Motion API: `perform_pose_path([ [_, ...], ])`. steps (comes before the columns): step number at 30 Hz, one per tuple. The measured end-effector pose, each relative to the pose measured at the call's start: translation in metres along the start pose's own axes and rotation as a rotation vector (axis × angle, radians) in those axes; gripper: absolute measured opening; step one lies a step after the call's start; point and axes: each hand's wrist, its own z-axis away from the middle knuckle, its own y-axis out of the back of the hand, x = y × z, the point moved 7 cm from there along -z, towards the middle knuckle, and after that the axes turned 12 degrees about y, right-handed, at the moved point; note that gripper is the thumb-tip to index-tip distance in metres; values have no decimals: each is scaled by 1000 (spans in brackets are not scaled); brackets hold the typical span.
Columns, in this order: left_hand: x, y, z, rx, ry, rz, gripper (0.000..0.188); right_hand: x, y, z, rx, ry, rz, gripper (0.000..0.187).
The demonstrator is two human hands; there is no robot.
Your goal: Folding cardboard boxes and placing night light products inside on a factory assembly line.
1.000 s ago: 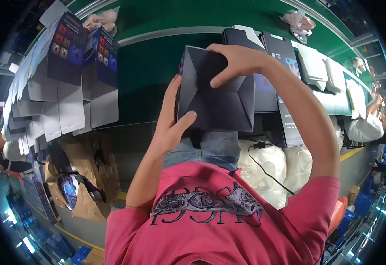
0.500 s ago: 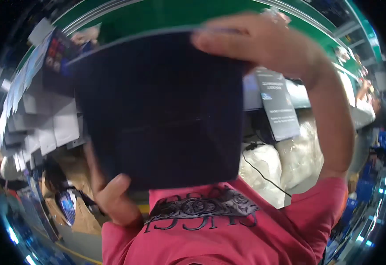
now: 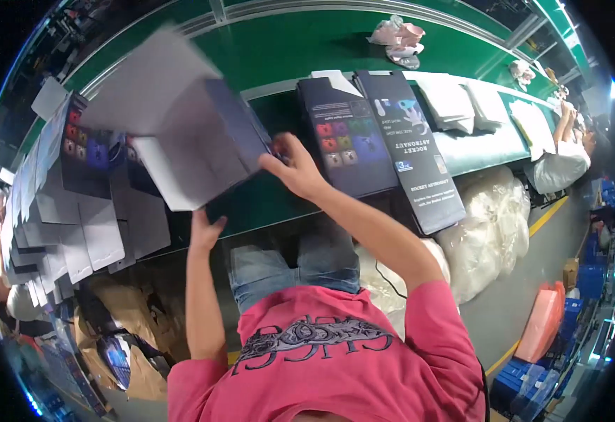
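An opened-out cardboard box [image 3: 212,151], white inside and dark blue outside, is tilted above the green bench with its open side toward me. My right hand [image 3: 295,169] grips its right wall, thumb and fingers closed on the edge. At the lower edge, my left hand [image 3: 205,231] holds the box from below; part of its fingers is hidden behind the cardboard. Just right of my right hand, a flattened dark box [image 3: 353,151] with small coloured pictures lies beside another dark printed flat box [image 3: 420,165].
Several open boxes [image 3: 75,218] stand nested at the left. White packets [image 3: 455,105] lie at the right, near a pink item in clear plastic [image 3: 399,35]. Plastic-wrapped bundles [image 3: 487,218] and a brown paper bag [image 3: 142,369] are below bench level. Another person [image 3: 564,165] is at far right.
The box has moved left and away from me and turned, so its white inside now shows. Both hands moved with it, the right coming lower and left. The flat boxes are now uncovered.
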Motion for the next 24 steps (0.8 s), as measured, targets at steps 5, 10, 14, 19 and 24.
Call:
perform_pose_path([
  [5, -10, -5, -7, 109, 89, 134, 91, 4, 45, -12, -191, -86, 246, 35],
  [10, -19, -2, -22, 124, 172, 37, 91, 36, 311, -48, 326, -68, 1243, 61],
  [14, -21, 14, -22, 181, 69, 527, 88, 100, 383, -11, -8, -498, 1582, 54],
  [19, 88, 49, -15, 211, -244, 644, 93, 85, 413, -8, 290, -44, 1645, 12],
  [24, 156, 37, -47, 258, -83, 323, 90, -75, 375, -26, 974, 407, 1042, 14],
])
